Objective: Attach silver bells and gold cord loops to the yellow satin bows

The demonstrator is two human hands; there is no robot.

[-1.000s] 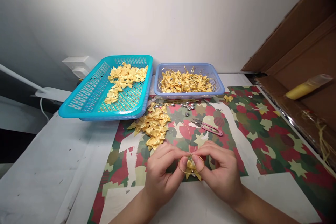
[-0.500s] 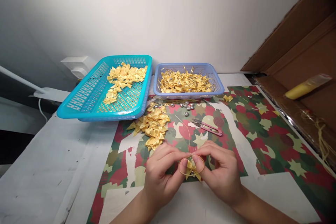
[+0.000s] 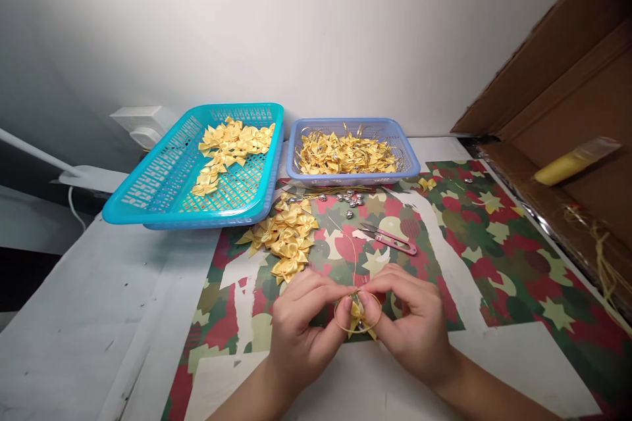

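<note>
My left hand [image 3: 307, 319] and my right hand [image 3: 412, 322] meet at the front of the patterned sheet, thumbs and forefingers pinched together on a thin gold cord [image 3: 344, 330]. The cord forms a loop around both thumbs, and one strand runs up the sheet away from the fingers. Just under the thumbs hangs a yellow ribbon bow [image 3: 371, 334] with a silver bell [image 3: 360, 325] at its middle, partly hidden. Beyond my hands lie pink-handled thread snips [image 3: 390, 239]. Loose yellow bows [image 3: 289, 240] are heaped beyond my left hand, and several silver bells [image 3: 349, 214] lie farther back.
A turquoise basket [image 3: 185, 216] with yellow bows stands back left, nested on a blue one. Beside it a lilac basket [image 3: 353, 177] holds bows with gold loops. Cardboard [image 3: 553, 66] rises at the right, near a yellow-filled plastic tube [image 3: 575, 163]. A single bow [image 3: 427, 184] lies back right.
The view has shifted very slightly, moving everything a little left in the picture. Both hands keep the same pinch on the gold cord, and the loop stays around the thumbs.
</note>
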